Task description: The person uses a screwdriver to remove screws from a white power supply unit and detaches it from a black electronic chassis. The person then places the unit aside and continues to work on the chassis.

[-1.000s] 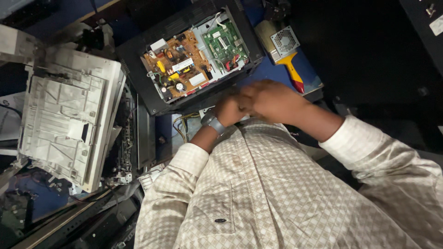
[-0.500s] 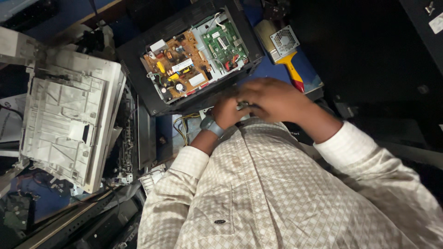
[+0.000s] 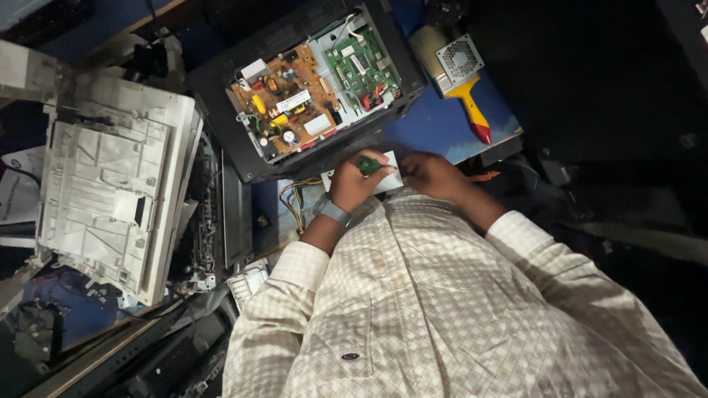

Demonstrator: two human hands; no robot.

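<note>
Blue worktop (image 3: pixel 442 125), opened printer (image 3: pixel 310 88), left hand (image 3: pixel 355 184) pinching small green part (image 3: pixel 369 164), white panel (image 3: pixel 118 199) alongside

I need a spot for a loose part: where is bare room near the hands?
Free: blue mat between open black chassis and yellow-handled tool. Crowded: left, by white printer cover; hands fill the front.

Quick count: two circuit boards, one brown (image 3: pixel 284 103) and one green (image 3: pixel 361 63), one small green part (image 3: pixel 369 165), one red-and-yellow tool (image 3: pixel 476 114), two hands (image 3: pixel 354 184) (image 3: pixel 431 173).
</note>
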